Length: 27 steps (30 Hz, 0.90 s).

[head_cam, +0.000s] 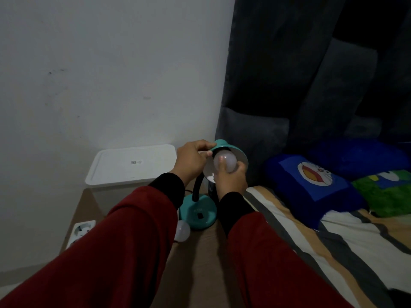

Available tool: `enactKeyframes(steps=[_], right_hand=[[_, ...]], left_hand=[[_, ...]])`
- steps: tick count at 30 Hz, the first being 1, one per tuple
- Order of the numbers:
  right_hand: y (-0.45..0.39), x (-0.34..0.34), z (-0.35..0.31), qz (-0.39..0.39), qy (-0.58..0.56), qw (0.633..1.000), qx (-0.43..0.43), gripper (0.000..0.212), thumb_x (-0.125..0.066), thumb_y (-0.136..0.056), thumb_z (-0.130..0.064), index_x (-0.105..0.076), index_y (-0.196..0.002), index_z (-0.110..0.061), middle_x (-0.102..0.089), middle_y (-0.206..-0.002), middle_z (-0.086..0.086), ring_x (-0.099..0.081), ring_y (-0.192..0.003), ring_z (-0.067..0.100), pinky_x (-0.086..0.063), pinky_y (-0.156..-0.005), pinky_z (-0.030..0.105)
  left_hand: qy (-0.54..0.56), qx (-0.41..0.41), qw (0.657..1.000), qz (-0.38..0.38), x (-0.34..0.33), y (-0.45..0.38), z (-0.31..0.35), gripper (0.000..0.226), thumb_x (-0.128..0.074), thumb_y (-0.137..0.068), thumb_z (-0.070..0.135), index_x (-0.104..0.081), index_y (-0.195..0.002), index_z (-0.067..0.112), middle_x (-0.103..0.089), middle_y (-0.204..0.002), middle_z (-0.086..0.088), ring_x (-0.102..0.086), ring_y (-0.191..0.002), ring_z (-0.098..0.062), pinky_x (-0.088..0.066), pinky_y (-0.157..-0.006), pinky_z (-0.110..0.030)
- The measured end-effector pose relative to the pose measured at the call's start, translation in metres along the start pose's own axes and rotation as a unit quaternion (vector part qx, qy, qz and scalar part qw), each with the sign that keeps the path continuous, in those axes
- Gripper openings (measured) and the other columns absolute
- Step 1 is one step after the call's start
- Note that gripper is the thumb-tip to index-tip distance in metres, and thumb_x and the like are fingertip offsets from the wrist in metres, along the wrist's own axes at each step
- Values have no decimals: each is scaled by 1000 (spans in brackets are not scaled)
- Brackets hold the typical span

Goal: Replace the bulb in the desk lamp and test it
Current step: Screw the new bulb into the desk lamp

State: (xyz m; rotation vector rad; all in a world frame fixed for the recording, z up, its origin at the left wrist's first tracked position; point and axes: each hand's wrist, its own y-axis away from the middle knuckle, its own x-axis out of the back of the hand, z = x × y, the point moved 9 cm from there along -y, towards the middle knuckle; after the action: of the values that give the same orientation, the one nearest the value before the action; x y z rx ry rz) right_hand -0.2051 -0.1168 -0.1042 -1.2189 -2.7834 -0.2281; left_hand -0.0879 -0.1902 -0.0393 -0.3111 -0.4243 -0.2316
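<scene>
A teal desk lamp stands on a brown surface, its round base (198,213) near the middle of the view and a black neck rising from it. My left hand (193,160) grips the rim of the teal lamp shade (223,145). My right hand (230,177) holds a white bulb (226,162) from below, its top end inside the shade. Whether the bulb is seated in the socket is hidden. A second white bulb (182,231) lies on the brown surface just left of the base. The room is dim and the lamp is unlit.
A white lidded bin (131,165) stands against the wall behind the lamp. A white power socket (81,230) lies at the left edge of the brown surface. To the right lies a bed with a striped sheet (322,241), blue cartoon pillows (315,187) and a dark headboard (289,85).
</scene>
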Motion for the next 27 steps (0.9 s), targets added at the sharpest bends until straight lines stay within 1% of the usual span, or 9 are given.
enactKeyframes(steps=[2,4,7,10,14,16,19,23,27], right_hand=[[-1,-1,-2,-2,7,1000,4,68,-61,-84,-48,-32,-140,-22,-52,-136,15,-56,-117,33,-49,-98,40],[0,-3,-5,-10,26,999,20,79,-69,-78,-41,-26,-143,-28,-46,-142,13,-52,-123,33,-47,-101,45],[0,-3,-8,-8,29,998,48,65,-66,-84,-31,-35,-140,-28,-52,-136,11,-55,-119,30,-49,-100,42],[-1,0,-8,-7,17,999,39,63,-60,-88,-39,-32,-143,-24,-50,-139,12,-54,-121,30,-46,-96,34],[-2,-2,-9,-12,48,997,52,74,-66,-84,-34,-26,-146,-26,-43,-145,11,-47,-129,31,-43,-105,39],[-1,-2,-7,-4,33,998,46,65,-65,-85,-33,-35,-142,-25,-50,-139,11,-53,-123,30,-46,-102,37],[-1,-2,-1,11,-23,1000,9,62,-65,-82,-43,-41,-136,-25,-57,-132,11,-60,-113,30,-50,-98,43],[-5,-5,1,-10,-13,1000,1,76,-68,-81,-37,-27,-145,-28,-47,-143,11,-51,-124,32,-45,-104,42],[-6,-7,5,10,-35,999,-10,66,-68,-80,-38,-39,-139,-27,-54,-135,10,-56,-118,30,-48,-101,44]], left_hand=[[-3,-2,1000,0,0,0,1,29,-57,-90,3,-66,-118,9,-67,-122,-7,-58,-115,-14,-27,-81,2],[-5,0,1000,0,0,-1,1,30,-57,-90,3,-66,-118,9,-67,-122,-6,-58,-115,-14,-26,-81,2],[-6,5,1000,-2,-2,-1,1,30,-57,-91,5,-66,-118,11,-66,-123,-5,-58,-116,-13,-26,-81,2],[-4,5,1000,0,0,-1,-1,29,-58,-90,6,-67,-117,12,-67,-122,-4,-58,-115,-12,-27,-81,2],[-6,2,1000,-2,-2,-2,0,29,-58,-90,5,-66,-117,11,-67,-122,-4,-58,-115,-13,-29,-85,0],[-7,3,1000,-2,-3,-1,0,29,-58,-90,6,-66,-118,12,-67,-122,-3,-58,-116,-13,-28,-86,-1],[-10,2,1000,-3,-2,-2,-1,29,-58,-90,7,-66,-118,13,-67,-122,-2,-58,-116,-12,-27,-83,2],[-6,0,1000,-2,-2,-2,-1,29,-58,-90,6,-67,-117,12,-67,-121,-3,-58,-111,-8,-29,-82,1],[-3,-1,1000,-5,-2,-1,0,29,-57,-90,5,-66,-118,10,-67,-122,-4,-58,-113,-11,-29,-82,1]])
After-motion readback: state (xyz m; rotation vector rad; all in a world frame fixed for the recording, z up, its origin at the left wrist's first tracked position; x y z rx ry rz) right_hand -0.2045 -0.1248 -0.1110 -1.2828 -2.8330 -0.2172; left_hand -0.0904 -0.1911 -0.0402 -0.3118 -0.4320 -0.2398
